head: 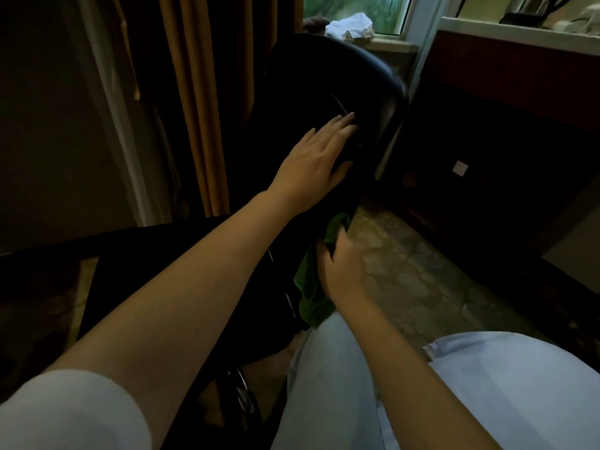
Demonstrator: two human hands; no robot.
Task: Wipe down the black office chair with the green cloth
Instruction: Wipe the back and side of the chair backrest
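The black office chair (324, 79) fills the middle of the head view, its glossy backrest leaning away toward the window. My left hand (315, 164) lies flat on the backrest with straight fingers. Lower down, my right hand (341, 267) grips the green cloth (311, 287) and holds it against the chair's right edge. Part of the cloth hangs below my hand, and another bit shows above my fingers. The chair's seat and base are dark and mostly hidden under my left arm.
An orange curtain (207, 92) hangs left of the chair. A window sill with crumpled white paper (350, 26) lies behind it. Dark wooden furniture (503, 141) stands to the right across a patterned floor (406, 271). My knee in light trousers (341, 384) is below.
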